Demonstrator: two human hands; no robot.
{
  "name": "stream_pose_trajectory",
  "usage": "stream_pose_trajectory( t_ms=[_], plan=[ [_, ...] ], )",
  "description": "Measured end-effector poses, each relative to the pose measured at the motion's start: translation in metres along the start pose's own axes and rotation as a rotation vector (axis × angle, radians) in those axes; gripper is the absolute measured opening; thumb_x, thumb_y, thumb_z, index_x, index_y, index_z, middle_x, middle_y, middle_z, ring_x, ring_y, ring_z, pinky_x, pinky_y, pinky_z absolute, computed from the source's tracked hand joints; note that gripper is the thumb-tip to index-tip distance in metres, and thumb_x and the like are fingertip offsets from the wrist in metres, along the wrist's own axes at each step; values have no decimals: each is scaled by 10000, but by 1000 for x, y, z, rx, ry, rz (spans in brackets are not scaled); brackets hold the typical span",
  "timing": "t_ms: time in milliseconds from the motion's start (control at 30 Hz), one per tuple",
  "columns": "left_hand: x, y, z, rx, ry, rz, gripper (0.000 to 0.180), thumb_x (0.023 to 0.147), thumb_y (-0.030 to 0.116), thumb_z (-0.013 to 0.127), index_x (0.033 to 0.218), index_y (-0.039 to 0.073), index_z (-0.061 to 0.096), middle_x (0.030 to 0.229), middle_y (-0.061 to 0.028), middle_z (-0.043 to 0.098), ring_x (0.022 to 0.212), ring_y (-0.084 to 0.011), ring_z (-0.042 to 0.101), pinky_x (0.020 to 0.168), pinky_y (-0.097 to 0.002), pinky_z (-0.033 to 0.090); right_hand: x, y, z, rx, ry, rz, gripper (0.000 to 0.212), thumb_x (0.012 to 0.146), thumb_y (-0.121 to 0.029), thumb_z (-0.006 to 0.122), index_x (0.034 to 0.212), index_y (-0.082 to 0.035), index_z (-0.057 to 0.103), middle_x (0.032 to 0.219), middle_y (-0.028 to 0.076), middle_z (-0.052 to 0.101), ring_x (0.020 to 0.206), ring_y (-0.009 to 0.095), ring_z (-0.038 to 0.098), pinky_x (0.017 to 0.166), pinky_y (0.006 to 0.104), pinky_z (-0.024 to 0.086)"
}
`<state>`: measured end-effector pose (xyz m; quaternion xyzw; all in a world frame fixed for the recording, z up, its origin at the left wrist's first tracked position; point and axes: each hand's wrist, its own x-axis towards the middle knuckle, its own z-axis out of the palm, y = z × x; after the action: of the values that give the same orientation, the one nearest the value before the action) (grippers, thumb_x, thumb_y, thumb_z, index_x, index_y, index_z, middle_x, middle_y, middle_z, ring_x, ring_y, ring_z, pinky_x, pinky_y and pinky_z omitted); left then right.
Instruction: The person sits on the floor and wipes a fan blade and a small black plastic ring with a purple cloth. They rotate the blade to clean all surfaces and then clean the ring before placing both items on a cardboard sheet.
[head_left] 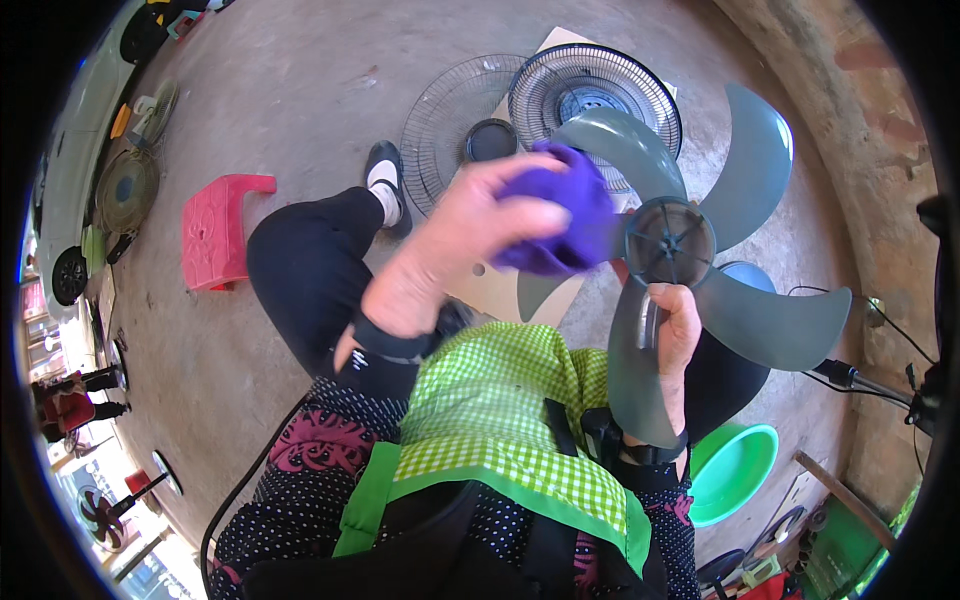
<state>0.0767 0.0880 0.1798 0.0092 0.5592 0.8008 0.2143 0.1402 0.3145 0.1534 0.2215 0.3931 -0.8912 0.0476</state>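
My left hand (450,240), slightly blurred, is closed on a bunched purple cloth (575,215). The cloth lies over part of the left blade of a grey-green plastic fan blade (750,160). This piece has several curved blades round a ribbed hub, its open back facing me. Just below the hub, my right hand (678,325) grips the piece at the base of the lower blade, thumb up near the hub. The right fingers are partly hidden behind it. A green checked apron (500,390) covers my lap.
On the floor ahead lie a black fan grille (660,105), a thinner wire grille (425,110) and a round black part (491,141), partly over cardboard. A pink stool (215,230) stands left, a green basin (765,470) right. Fans (127,190) and a car (85,130) line the far left.
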Motion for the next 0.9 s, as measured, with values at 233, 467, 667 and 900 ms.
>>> stream_pose_trajectory(
  t_ms=[233,467,667,900],
  plan=[
    [3,-51,54,931,169,612,488,762,388,705,1030,9,557,1275,-215,510,1120,-396,527,976,-435,406,0,-2,12,256,-174,162,418,801,-103,451,1185,36,540,1122,143,610,1001,235,616,906,360,500],
    [-4,-52,30,777,182,504,479,738,310,685,1050,-40,583,1229,-233,543,1106,-378,546,964,-420,421,1,-12,26,217,-233,-180,706,728,-106,486,1411,-3,341,1402,241,429,1312,339,432,1061,465,413],
    [-34,-54,10,694,160,354,446,724,191,694,1075,-50,563,1129,-182,553,1064,-310,561,929,-371,441,0,-26,24,236,-285,-269,739,719,-109,512,1427,-17,320,1419,281,385,1354,403,358,1055,552,398],
    [-56,-70,7,546,122,159,482,715,166,709,1119,-31,535,1067,-146,561,1012,-243,573,902,-351,451,1,-35,22,230,-261,-352,760,692,-103,502,1425,-11,320,1436,267,373,1382,404,313,1081,571,355]
  ],
)
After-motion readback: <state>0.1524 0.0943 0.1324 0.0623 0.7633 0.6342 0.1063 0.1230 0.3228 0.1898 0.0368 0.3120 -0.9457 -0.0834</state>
